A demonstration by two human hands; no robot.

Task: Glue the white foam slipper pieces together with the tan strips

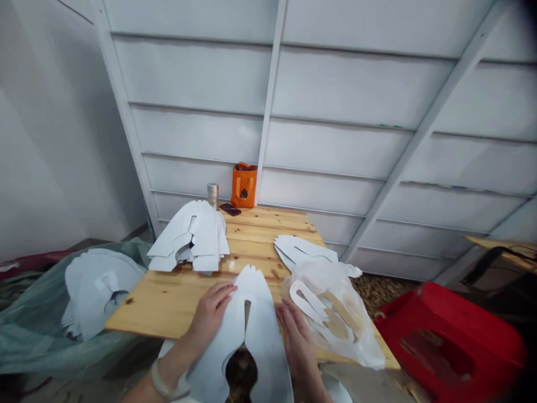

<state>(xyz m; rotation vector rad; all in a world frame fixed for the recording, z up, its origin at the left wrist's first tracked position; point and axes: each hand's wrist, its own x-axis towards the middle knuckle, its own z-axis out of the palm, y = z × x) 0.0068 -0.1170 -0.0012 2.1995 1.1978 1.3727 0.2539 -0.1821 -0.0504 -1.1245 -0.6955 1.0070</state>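
Both hands are apart, open and flat, not clamped on anything. The left hand, with a bangle at its wrist, rests its fingers on the left edge of a white cut-out piece. The right hand lies against that piece's right edge. The piece sits at the near edge of a pine table, hanging over it toward the person.

Just right of the right hand is a clear plastic bag holding white cut-outs. More white cut-outs lie just beyond it. A stacked pile of white cut-outs sits on the table's far left. Left of the table, another pile rests on a green plastic sheet. A red stool stands to the right. At the far edge are a phone, a metal cylinder and an orange bag, against a white panelled wall.
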